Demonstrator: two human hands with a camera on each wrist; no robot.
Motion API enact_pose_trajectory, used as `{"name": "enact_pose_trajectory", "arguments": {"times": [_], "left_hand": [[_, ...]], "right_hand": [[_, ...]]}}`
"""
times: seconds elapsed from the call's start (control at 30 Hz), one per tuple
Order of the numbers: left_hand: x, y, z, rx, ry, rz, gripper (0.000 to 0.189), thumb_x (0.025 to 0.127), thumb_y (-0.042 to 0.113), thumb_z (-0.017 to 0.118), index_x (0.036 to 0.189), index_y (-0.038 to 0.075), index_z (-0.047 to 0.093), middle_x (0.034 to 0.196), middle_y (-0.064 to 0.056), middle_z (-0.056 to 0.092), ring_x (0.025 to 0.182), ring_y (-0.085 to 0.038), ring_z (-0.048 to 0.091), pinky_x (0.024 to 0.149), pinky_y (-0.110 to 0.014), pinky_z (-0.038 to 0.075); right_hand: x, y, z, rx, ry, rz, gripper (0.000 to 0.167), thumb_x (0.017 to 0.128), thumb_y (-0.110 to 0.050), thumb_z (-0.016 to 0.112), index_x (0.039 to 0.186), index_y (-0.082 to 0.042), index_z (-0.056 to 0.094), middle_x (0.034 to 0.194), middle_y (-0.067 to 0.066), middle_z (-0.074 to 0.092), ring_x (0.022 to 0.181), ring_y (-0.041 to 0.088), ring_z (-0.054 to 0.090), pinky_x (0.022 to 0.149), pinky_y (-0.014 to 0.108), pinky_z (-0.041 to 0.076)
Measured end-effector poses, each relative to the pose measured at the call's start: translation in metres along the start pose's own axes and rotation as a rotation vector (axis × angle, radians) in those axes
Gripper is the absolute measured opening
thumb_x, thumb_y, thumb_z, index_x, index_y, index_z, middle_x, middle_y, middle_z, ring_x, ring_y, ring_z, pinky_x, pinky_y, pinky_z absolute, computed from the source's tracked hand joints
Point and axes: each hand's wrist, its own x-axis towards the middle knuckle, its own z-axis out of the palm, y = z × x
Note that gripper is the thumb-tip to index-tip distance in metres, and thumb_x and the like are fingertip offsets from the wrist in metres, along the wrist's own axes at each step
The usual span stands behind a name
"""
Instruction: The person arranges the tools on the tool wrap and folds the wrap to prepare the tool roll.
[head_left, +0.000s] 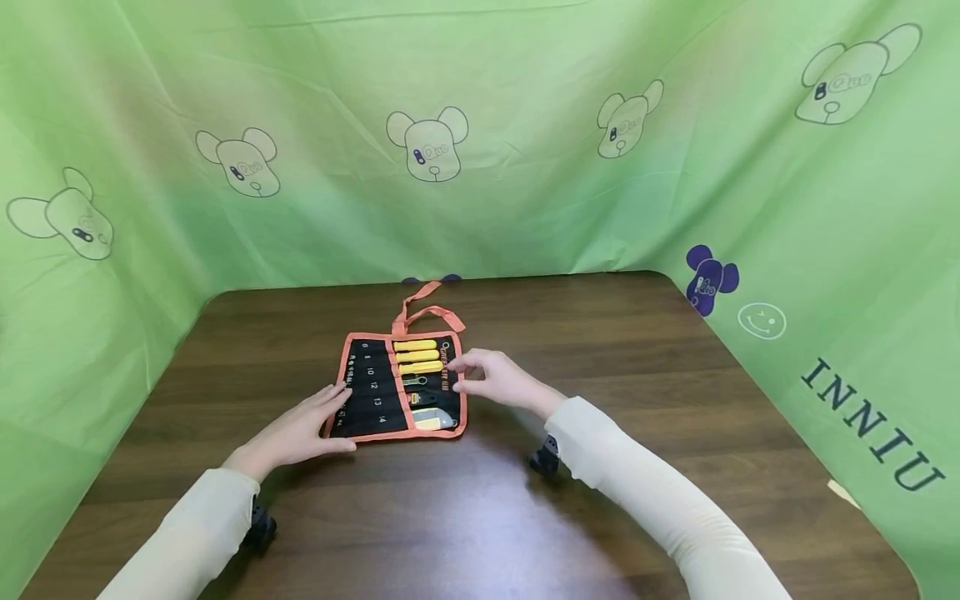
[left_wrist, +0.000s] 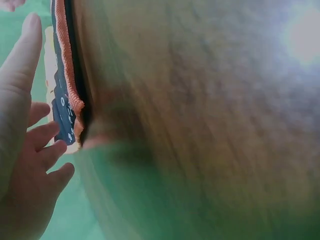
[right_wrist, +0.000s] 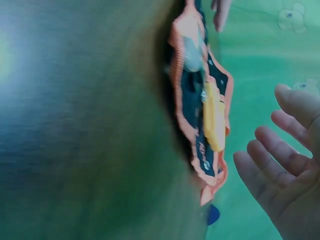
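Observation:
A black tool roll [head_left: 358,410] with orange edging lies unrolled on the table, white size numbers running down its left part. Several yellow handles [head_left: 420,356] fill the upper right pockets. Below them sit small dark tools and a pale yellow-grey tool [head_left: 433,419] whose kind I cannot tell. At the roll's left edge is my left hand [head_left: 296,432], fingers extended over the border. My right hand [head_left: 506,382] hovers by the right edge, fingers loosely bent; in the right wrist view that hand [right_wrist: 285,165] is apart from the roll with nothing in its fingers.
Orange tie straps [head_left: 442,315] stretch from the roll's far edge towards the back of the brown wooden table [head_left: 600,350]. Green printed cloth [head_left: 517,200] hangs around the back and sides. A small pale piece [head_left: 843,493] shows at the table's right edge.

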Motion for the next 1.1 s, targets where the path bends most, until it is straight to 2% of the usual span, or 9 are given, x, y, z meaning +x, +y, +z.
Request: {"name": "enact_pose_trajectory", "arguments": {"times": [0.17,0.27,0.43,0.63,0.83,0.97,1.1], "left_hand": [[-0.004,-0.003,0.002,0.022,0.015,0.028,0.091,0.074,0.059,0.065,0.141,0.005,0.037,0.147,-0.017,0.025,0.133,-0.037,0.022,0.099,-0.055,0.028],[-0.007,-0.005,0.002,0.045,0.021,0.057,0.088,0.073,0.059,0.066,0.138,0.004,0.042,0.146,-0.017,0.028,0.132,-0.038,0.025,0.099,-0.054,0.029],[-0.01,-0.009,0.002,0.081,0.033,0.09,0.081,0.076,0.057,0.064,0.134,0.003,0.047,0.142,-0.017,0.036,0.128,-0.04,0.03,0.098,-0.055,0.03],[-0.012,-0.012,0.004,0.157,0.065,0.12,0.072,0.08,0.052,0.062,0.131,0.003,0.051,0.138,-0.016,0.042,0.121,-0.04,0.041,0.094,-0.053,0.036],[-0.013,-0.007,0.004,0.266,0.096,0.194,0.053,0.084,0.035,0.066,0.121,-0.002,0.059,0.13,-0.019,0.05,0.117,-0.035,0.048,0.092,-0.047,0.041],[-0.013,-0.005,0.004,0.281,0.106,0.202,0.04,0.085,0.023,0.065,0.115,-0.003,0.063,0.126,-0.018,0.054,0.114,-0.032,0.051,0.089,-0.045,0.043],[-0.011,-0.006,0.003,0.245,0.124,0.203,0.033,0.085,0.015,0.061,0.113,-0.003,0.064,0.121,-0.016,0.057,0.112,-0.03,0.053,0.089,-0.044,0.044]], "right_hand": [[-0.009,0.004,0.011,-0.014,-0.102,-0.038,0.034,0.084,-0.014,0.069,0.113,0.0,0.062,0.111,0.011,0.06,0.093,0.024,0.058,0.08,0.03,0.049],[-0.011,0.006,0.018,-0.079,-0.158,-0.053,0.032,0.081,-0.017,0.072,0.109,-0.002,0.064,0.105,0.005,0.061,0.092,0.02,0.056,0.082,0.032,0.047],[-0.013,0.006,0.027,-0.216,-0.215,-0.068,0.026,0.077,-0.024,0.076,0.093,-0.009,0.061,0.089,-0.002,0.055,0.081,0.015,0.051,0.075,0.028,0.043],[-0.015,0.003,0.03,-0.327,-0.22,-0.107,0.021,0.077,-0.025,0.076,0.078,-0.013,0.059,0.084,-0.004,0.052,0.081,0.017,0.049,0.073,0.028,0.041],[-0.017,0.0,0.03,-0.371,-0.21,-0.137,0.013,0.081,-0.017,0.07,0.072,-0.015,0.061,0.086,-0.003,0.054,0.079,0.016,0.052,0.072,0.027,0.044],[-0.018,0.001,0.029,-0.359,-0.191,-0.143,0.012,0.083,-0.014,0.067,0.073,-0.015,0.059,0.08,-0.004,0.053,0.072,0.014,0.051,0.067,0.025,0.043],[-0.017,0.002,0.026,-0.314,-0.166,-0.155,0.01,0.084,-0.011,0.064,0.076,-0.014,0.058,0.078,-0.005,0.053,0.069,0.012,0.05,0.064,0.024,0.042]]}}
